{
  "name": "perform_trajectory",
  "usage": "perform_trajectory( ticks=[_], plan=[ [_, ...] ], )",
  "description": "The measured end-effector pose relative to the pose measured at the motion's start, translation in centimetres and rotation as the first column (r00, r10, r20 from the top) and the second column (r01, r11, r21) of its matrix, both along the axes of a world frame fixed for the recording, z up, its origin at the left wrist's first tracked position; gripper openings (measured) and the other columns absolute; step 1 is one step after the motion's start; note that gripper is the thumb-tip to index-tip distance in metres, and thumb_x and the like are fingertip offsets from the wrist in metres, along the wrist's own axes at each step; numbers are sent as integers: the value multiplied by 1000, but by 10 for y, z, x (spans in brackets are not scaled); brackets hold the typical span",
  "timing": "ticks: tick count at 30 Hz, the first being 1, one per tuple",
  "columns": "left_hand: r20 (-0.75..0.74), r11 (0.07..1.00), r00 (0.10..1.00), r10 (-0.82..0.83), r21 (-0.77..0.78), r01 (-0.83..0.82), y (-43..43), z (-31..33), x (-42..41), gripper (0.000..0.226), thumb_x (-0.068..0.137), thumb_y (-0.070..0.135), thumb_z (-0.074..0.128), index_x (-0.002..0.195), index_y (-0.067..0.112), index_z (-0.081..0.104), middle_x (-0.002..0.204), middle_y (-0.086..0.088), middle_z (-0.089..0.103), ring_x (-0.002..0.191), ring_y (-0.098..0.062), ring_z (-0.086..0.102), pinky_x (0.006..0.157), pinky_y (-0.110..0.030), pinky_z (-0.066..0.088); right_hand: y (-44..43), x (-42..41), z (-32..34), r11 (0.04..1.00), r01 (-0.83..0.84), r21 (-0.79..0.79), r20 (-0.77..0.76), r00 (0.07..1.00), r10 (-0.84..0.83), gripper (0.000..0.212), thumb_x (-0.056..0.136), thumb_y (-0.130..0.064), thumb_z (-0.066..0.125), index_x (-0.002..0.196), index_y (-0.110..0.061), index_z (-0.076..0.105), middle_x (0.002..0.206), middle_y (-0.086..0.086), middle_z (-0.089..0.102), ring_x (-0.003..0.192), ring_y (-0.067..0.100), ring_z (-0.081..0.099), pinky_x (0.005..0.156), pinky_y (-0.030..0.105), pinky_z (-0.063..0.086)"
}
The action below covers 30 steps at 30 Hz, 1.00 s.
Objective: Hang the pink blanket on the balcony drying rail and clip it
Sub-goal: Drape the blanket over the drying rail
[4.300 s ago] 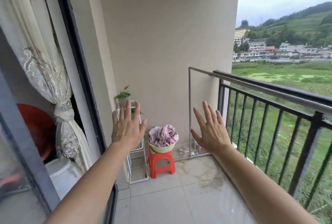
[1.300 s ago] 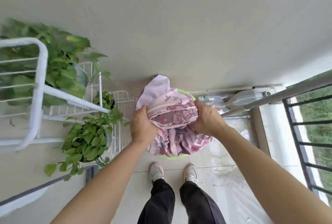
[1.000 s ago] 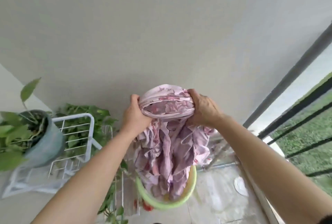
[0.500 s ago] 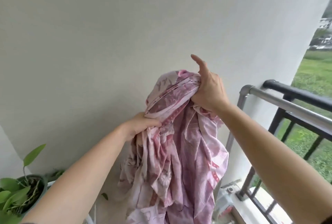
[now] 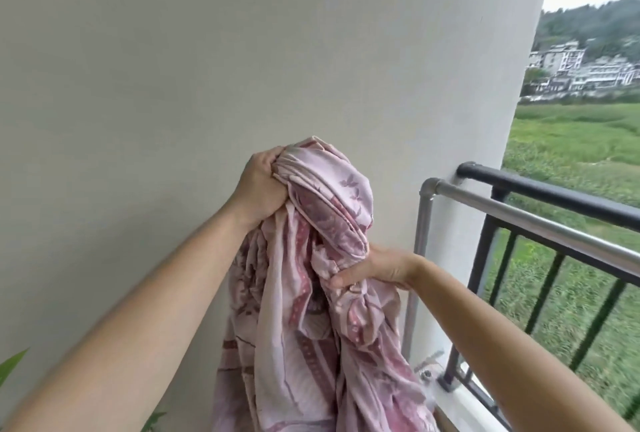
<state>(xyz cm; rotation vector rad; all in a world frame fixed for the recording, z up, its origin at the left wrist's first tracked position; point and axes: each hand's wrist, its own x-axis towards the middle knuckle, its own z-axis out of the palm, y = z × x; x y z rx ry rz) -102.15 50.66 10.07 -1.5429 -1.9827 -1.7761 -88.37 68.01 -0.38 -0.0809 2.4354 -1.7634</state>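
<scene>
The pink blanket (image 5: 311,321) is up in the air, bunched into a thick, rumpled bundle in front of the plain pale wall (image 5: 242,51). The left hand (image 5: 261,189) has the top of it, fingers (image 5: 266,163) curled tight into a fist around a gathered wad of cloth at the bundle's highest point. The right hand (image 5: 375,267) sits lower and to the right, its grip closed on a twisted fold about halfway down the upper mass, thumb pressed along the fabric. Both grips are full of blanket, nothing loose between them.

Look at the cloth itself: soft pink with darker rose bands, dotted stripes and a leafy or floral print in a dusky purple tone. A rolled hem arcs over the top from the left hand down toward the right hand. Below the hands the rest falls in long, heavy folds and runs out of the bottom of the view, so its lower end cannot be seen.

Just to the right stands the silver drying rail (image 5: 519,213), a metal pipe with an elbow joint at its corner and an upright post running down beside the blanket. The blanket hangs near that post but is not on the rail. Behind the pipe runs the black balcony railing (image 5: 554,192) with its vertical bars, and beyond it green field (image 5: 571,154). A green leaf tip (image 5: 10,364) pokes in at the lower left edge.
</scene>
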Motion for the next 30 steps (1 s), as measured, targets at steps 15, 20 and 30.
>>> perform_trajectory(
  ticks=[15, 20, 30],
  plan=[
    [376, 710, 898, -228, -567, 418, -16, -47, -39, 58, 68, 10, 88, 120, 22, 66, 116, 4, 71, 109, -11, 66, 90, -20, 52, 41, 9, 60, 259, 833, 489, -620, 541, -569, 16, 68, -20, 64, 76, -21, 51, 71, -2, 61, 79, 32, 62, 61, 32, 42],
    [541, 555, 835, -100, -667, 498, -9, -67, -35, 56, 63, 15, 87, 116, 15, 70, 114, -12, 71, 107, -29, 67, 99, -44, 50, 39, 14, 56, 299, 840, 452, -655, 541, -527, 47, 69, -15, 64, 115, -17, 58, 102, 6, 67, 97, 29, 62, 75, 33, 46],
    [358, 875, 932, 57, -468, 126, 16, -54, -61, 39, 49, 12, 84, 86, 20, 80, 95, -2, 76, 97, -18, 70, 97, -40, 51, 76, -37, 64, 42, 519, 854, -452, 779, -435, 34, 89, -32, 57, 116, -12, 50, 109, 12, 63, 99, 36, 64, 67, 35, 41]
  ],
)
